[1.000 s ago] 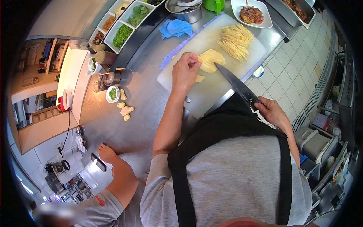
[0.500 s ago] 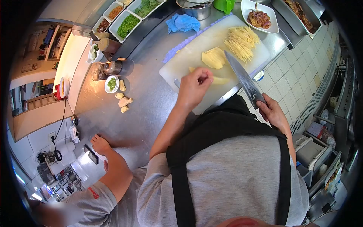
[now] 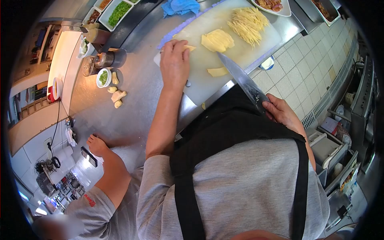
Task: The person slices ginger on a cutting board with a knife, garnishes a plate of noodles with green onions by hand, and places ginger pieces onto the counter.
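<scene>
My right hand (image 3: 277, 109) is closed around the handle of a chef's knife (image 3: 242, 79). The blade slants up and left over the cutting board (image 3: 196, 86), its tip by a stack of pale yellow slices (image 3: 217, 40) that look like ginger. At the board's left end, my left hand (image 3: 175, 64) has its fingers bent on a ginger slice (image 3: 189, 48), which pokes out beside the fingertips; they are partly hidden. A separate ginger slice (image 3: 217, 72) lies near the blade. Farther right on the board rests a pile of thin ginger strips (image 3: 249, 25).
Unsliced ginger pieces (image 3: 118, 95) and a small bowl of chopped greens (image 3: 104, 78) sit on the steel counter, near jars (image 3: 105, 59). A blue cloth (image 3: 181, 7) lies behind the board. Another person's hand (image 3: 98, 145) rests beside a phone (image 3: 89, 156) at left.
My left hand has moved left from the slice near the knife to the one at the board's left end. The knife stays in my right hand. The whole view has shifted.
</scene>
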{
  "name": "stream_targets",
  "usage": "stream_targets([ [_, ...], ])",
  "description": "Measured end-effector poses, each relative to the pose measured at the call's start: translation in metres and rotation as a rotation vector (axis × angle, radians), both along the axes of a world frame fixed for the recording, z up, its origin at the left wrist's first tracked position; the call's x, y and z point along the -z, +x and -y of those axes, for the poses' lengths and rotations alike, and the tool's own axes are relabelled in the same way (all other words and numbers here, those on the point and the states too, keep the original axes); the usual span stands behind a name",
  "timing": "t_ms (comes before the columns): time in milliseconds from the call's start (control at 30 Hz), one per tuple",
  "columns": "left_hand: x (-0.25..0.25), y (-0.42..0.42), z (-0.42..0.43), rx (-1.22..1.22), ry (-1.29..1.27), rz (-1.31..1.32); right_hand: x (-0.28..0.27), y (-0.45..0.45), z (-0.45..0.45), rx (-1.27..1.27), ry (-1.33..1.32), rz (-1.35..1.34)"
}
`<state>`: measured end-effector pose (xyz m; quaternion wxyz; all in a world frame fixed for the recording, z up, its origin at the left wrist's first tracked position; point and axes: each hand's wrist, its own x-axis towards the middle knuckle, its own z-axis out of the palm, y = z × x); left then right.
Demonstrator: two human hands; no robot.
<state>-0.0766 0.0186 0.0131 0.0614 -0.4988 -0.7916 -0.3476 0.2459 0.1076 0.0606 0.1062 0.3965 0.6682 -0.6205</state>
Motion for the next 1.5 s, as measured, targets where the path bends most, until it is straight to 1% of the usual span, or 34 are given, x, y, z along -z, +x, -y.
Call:
stream_targets([
  [100,-0.005,0.015,0.018,0.161,-0.090,0.163,0.003,0.004,0.002,-0.042,0.006,0.046],
  [200,0.000,0.038,0.029,0.272,-0.106,0.116,0.005,0.005,0.005,-0.057,-0.009,0.075],
  [367,0.009,0.057,0.029,0.232,-0.081,0.101,0.008,0.009,0.010,-0.040,-0.020,0.117],
  [500,0.010,0.069,0.031,0.174,-0.032,0.124,0.002,0.006,0.012,-0.059,0.056,0.121],
  [567,0.012,0.070,0.030,0.181,-0.004,0.113,0.003,0.006,0.012,-0.090,0.107,0.123],
  [700,0.017,0.073,0.032,0.226,0.023,0.092,0.001,0.003,0.013,-0.112,0.113,0.151],
  [767,0.017,0.076,0.031,0.224,0.022,0.124,-0.001,0.001,0.015,-0.128,0.152,0.135],
  [900,0.019,0.077,0.029,0.221,0.032,0.140,0.010,-0.002,0.015,-0.120,0.144,0.140],
  [1000,0.022,0.077,0.027,0.231,0.099,0.103,0.012,0.000,0.015,-0.119,0.134,0.158],
  [1067,0.023,0.076,0.028,0.258,0.096,0.075,0.010,0.000,0.015,-0.120,0.123,0.172],
  [1267,0.023,0.075,0.028,0.314,0.069,0.022,0.025,0.002,0.021,-0.092,0.127,0.082],
  [1367,0.025,0.074,0.026,0.333,0.073,0.003,0.033,-0.001,0.020,-0.083,0.084,0.117],
  [1500,0.025,0.074,0.026,0.335,0.062,-0.020,0.028,0.000,0.021,-0.063,0.061,0.097],
])
